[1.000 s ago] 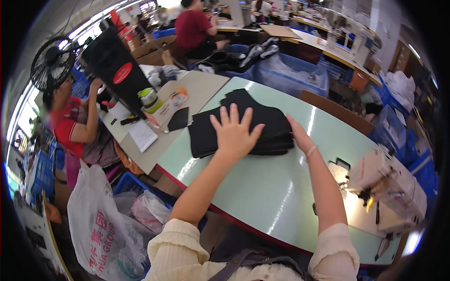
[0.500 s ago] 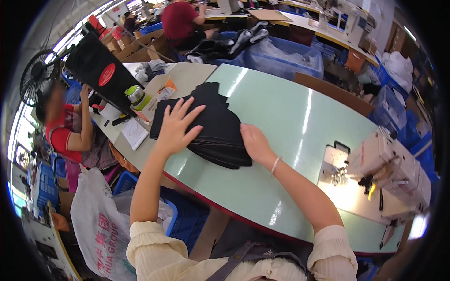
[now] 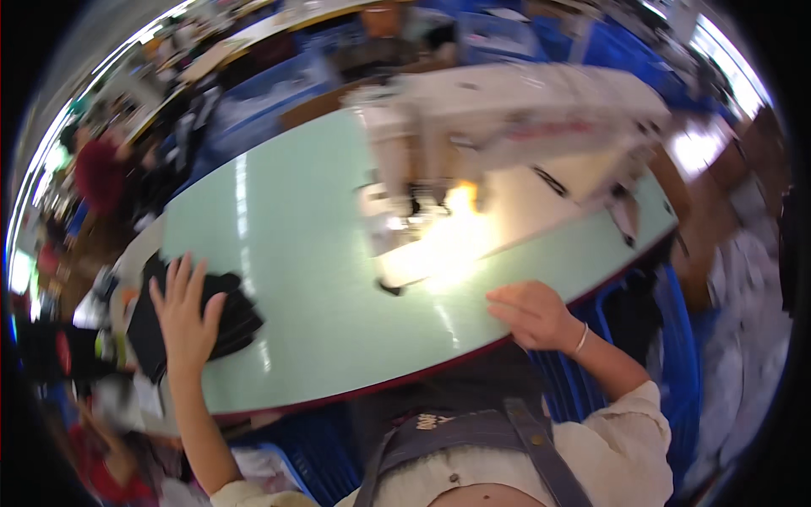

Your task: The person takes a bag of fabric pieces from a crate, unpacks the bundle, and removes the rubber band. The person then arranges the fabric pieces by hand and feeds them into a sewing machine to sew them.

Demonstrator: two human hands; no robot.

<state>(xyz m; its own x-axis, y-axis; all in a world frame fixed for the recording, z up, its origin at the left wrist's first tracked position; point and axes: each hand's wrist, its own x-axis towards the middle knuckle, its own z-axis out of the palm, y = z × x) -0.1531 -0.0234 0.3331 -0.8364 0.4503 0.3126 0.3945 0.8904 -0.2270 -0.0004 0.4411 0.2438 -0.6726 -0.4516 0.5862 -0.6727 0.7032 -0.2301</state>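
Observation:
At the left end of the pale green tabletop [image 3: 304, 253] lies a stack of black cut pieces [image 3: 239, 325], probably fabric. My left hand [image 3: 186, 328] rests on the stack with its fingers spread, covering part of it. Over the table's near edge, my right hand [image 3: 534, 314] has its fingers stretched out and nothing visible in them. Beyond it stands a white sewing machine [image 3: 515, 127], whose lamp glares on the bed around the needle area. The machine is smeared by motion.
Blue crates [image 3: 676, 338] stand below the table at the right, one with dark material inside. White sacks or sheets [image 3: 743, 338] lie farther right. A person in red [image 3: 110, 460] is at the lower left. Blue bins [image 3: 270, 89] line the far side.
The view has swung right, bringing the sewing machine to the middle. My right hand has left the black stack and moved toward the table edge before the machine. My left hand stays on the stack.

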